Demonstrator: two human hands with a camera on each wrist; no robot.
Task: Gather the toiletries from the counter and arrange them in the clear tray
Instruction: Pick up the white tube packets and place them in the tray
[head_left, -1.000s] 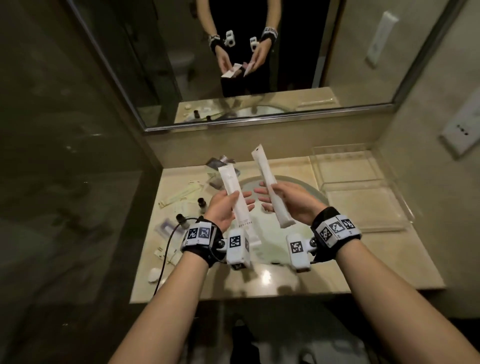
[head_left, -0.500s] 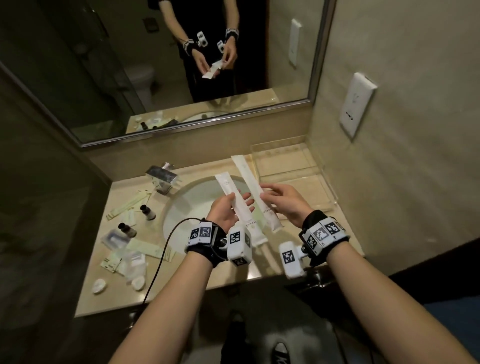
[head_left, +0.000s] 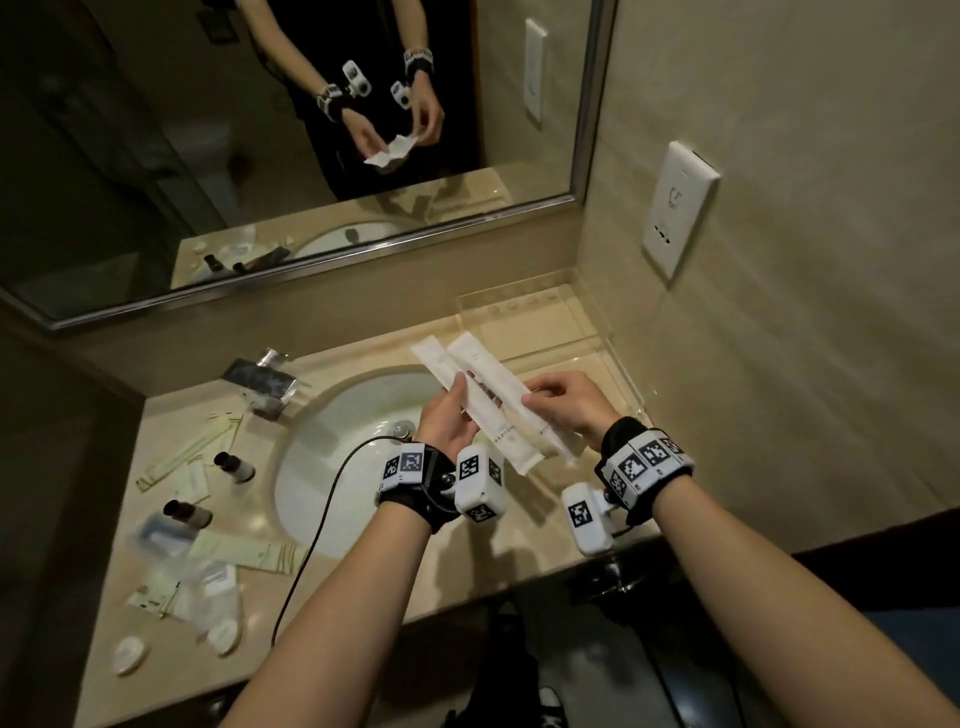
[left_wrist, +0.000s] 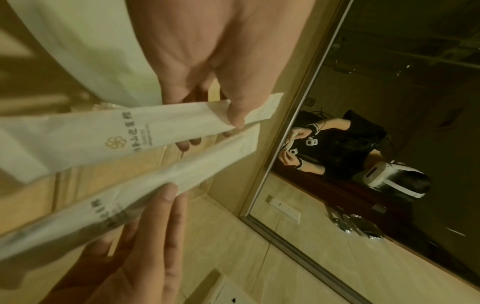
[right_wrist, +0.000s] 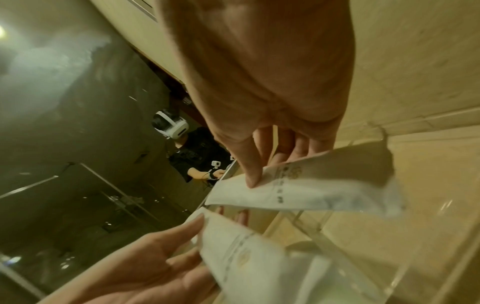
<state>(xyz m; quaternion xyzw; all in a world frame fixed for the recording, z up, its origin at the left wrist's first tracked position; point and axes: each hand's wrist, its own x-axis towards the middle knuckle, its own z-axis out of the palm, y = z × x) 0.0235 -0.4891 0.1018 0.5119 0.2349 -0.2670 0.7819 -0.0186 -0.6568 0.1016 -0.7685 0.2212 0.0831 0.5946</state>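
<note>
Two long white paper packets are held side by side above the sink. My left hand (head_left: 449, 410) pinches the left packet (head_left: 441, 364) between thumb and fingers; its printed logo shows in the left wrist view (left_wrist: 155, 131). My right hand (head_left: 561, 400) pinches the right packet (head_left: 493, 379), thumb on top (right_wrist: 311, 191). The packets' far ends point at the clear tray (head_left: 545, 322), which stands in the counter's back right corner with nothing visible in it.
Left of the sink (head_left: 353, 447) lie two dark-capped bottles (head_left: 235, 466) (head_left: 188, 513), flat sachets (head_left: 249, 553), clear pouches and round white lids (head_left: 130, 654). A chrome faucet (head_left: 260, 384) stands behind. A cable (head_left: 322, 519) hangs from my left wrist. The wall is close on the right.
The two packets, apart a second ago, have come together side by side and moved right toward the tray. Both hands keep their hold.
</note>
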